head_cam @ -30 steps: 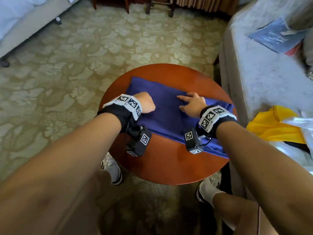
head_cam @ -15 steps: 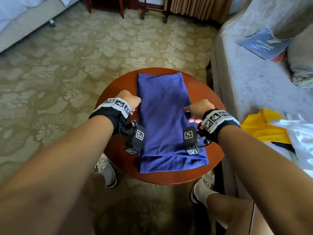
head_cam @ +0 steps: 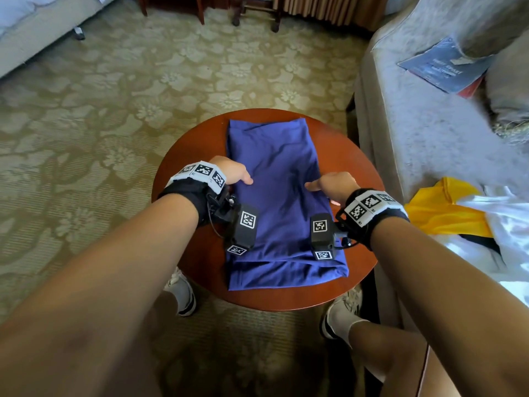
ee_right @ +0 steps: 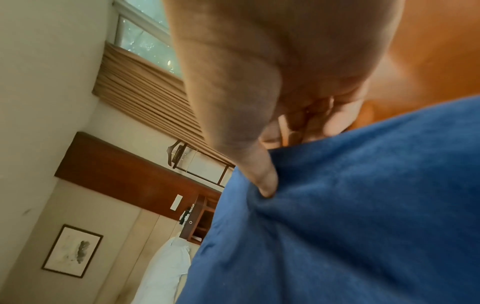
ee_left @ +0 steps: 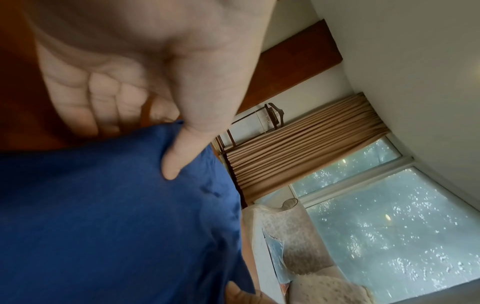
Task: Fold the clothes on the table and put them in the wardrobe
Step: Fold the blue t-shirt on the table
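A blue garment (head_cam: 277, 196), folded into a long strip, lies lengthwise on the round red-brown table (head_cam: 197, 147). My left hand (head_cam: 243, 179) holds its left edge about halfway along. In the left wrist view the thumb (ee_left: 179, 160) presses on top of the blue garment (ee_left: 116, 226) and the fingers (ee_left: 103, 102) curl under the edge. My right hand (head_cam: 315, 186) holds the opposite edge the same way. The right wrist view shows its thumb (ee_right: 259, 174) dug into the blue garment (ee_right: 337, 226), with the fingers (ee_right: 311, 123) tucked below.
A grey sofa (head_cam: 415, 124) stands close on the right, with a blue booklet (head_cam: 443, 67) on it. A yellow garment (head_cam: 440, 213) and a white one (head_cam: 501, 224) lie at its near end. My shoes (head_cam: 183, 293) are under the table. A bed (head_cam: 34, 32) is far left.
The garment has turned from crosswise to lengthwise on the table. Both hands moved from resting on top of it to its side edges, and the thumbs now lie over the cloth.
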Motion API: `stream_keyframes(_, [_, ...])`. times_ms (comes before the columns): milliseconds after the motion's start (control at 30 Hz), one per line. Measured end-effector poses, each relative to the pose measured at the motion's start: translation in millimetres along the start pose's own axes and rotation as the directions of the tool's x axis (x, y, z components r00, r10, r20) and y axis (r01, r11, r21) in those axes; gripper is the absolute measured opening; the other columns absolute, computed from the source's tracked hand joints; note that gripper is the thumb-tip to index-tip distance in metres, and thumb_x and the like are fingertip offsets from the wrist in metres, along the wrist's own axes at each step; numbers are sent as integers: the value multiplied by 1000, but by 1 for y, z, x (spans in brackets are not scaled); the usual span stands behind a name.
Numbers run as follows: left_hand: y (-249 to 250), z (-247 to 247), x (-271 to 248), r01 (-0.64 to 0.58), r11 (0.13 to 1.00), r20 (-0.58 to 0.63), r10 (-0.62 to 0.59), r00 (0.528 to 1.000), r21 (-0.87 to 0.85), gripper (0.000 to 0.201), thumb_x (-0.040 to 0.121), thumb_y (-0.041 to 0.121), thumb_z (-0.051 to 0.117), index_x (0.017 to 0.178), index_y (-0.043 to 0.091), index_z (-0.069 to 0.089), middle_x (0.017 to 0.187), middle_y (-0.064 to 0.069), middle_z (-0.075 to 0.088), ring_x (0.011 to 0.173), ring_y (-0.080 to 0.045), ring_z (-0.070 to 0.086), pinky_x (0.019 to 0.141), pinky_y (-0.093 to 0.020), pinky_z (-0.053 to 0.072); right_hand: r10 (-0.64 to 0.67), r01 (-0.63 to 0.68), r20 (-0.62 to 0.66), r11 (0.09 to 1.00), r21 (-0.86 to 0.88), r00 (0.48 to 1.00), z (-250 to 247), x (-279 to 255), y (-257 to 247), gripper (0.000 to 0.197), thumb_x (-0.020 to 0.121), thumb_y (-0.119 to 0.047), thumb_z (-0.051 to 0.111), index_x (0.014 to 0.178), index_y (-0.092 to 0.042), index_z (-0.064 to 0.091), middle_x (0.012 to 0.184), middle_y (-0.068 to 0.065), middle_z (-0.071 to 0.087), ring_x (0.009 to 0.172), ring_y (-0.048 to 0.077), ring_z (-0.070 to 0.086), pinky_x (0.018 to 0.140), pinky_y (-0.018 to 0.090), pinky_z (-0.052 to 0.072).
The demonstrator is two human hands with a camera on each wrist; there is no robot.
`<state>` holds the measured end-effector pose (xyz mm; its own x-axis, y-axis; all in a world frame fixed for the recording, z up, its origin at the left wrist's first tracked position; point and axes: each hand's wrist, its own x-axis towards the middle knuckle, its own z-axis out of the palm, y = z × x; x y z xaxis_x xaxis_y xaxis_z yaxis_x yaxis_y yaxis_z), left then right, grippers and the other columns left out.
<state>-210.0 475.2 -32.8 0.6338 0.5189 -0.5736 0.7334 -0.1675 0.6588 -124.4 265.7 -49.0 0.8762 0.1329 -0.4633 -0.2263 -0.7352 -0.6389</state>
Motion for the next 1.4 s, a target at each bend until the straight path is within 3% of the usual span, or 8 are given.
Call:
stream_keyframes(167, [0, -6, -6, -32, 980, -22, 28, 999, -197, 57, 70, 20, 80, 119, 2, 56, 110, -16, 66, 95, -36, 67, 86, -48, 55, -75, 93, -84, 966, 242, 994, 1, 4, 1, 11, 82, -20, 68, 87, -10, 65, 95, 11, 69, 97, 34, 67, 89, 47, 55])
stream_keyframes(333, [5, -16, -24, -191, 952, -149, 159, 976, -239, 56, 75, 8, 79, 123, 12, 51, 112, -2, 54, 96, -22, 55, 83, -40, 54, -254, 288, -147, 908, 304, 956, -9, -16, -5, 59, 90, -5, 60, 143, -28, 46, 113, -1, 63, 104, 18, 61, 95, 32, 50])
stream_keyframes(467, [8, -27, -38, -312, 939, -125, 295, 947, -145, 52, 73, -9, 73, 121, 11, 64, 110, -9, 59, 101, -24, 60, 91, -37, 53, -314, 350, -159, 876, 330, 936, -21, -38, -14, 59, 82, 20, 44, 125, -13, 65, 112, 1, 62, 108, 16, 57, 83, 18, 49])
stream_keyframes(633, [17, -36, -63, -370, 927, -206, 374, 904, 61, 53, 76, -8, 72, 125, 11, 63, 126, -10, 61, 118, -25, 56, 90, -25, 45, -327, 376, -203, 878, 297, 923, -37, -58, -23, 59, 75, 18, 47, 117, -15, 71, 107, -2, 65, 99, 11, 56, 62, 2, 45])
stream_keyframes(833, [28, -49, -94, -407, 902, -280, 431, 858, 142, 33, 82, -4, 67, 113, 7, 70, 112, -13, 69, 96, -21, 62, 77, -22, 43, -368, 442, -285, 855, 270, 885, -55, -78, -31, 37, 71, -5, 74, 92, -36, 77, 99, -8, 74, 102, 11, 67, 98, 28, 51])
stream_keyframes(967, [34, -60, -111, -453, 849, -302, 523, 797, 273, 26, 86, 2, 63, 108, 10, 72, 111, -12, 69, 103, -27, 63, 75, -22, 41, -429, 477, -340, 876, 69, 837, -70, -89, -36, 51, 75, -14, 80, 124, -24, 69, 80, -9, 59, 89, 12, 60, 94, 27, 51])
stream_keyframes(1200, [35, -76, -127, -567, 792, -198, 608, 769, 227, 21, 88, 11, 66, 109, 12, 65, 109, -10, 66, 104, -28, 61, 84, -31, 46, -340, 430, -382, 884, 181, 859, -87, -111, -38, 25, 52, -32, 89, 74, -29, 79, 76, -6, 75, 83, 18, 72, 85, 40, 59])
stream_keyframes(1400, [40, -82, -140, -635, 767, -129, 642, 756, 93, 6, 95, 13, 53, 99, 16, 51, 86, -3, 54, 79, -21, 50, 65, -30, 44, -385, 482, -340, 831, 278, 858, -96, -126, -45, 8, 77, -17, 76, 73, -19, 70, 74, -2, 68, 81, 20, 62, 79, 37, 55])
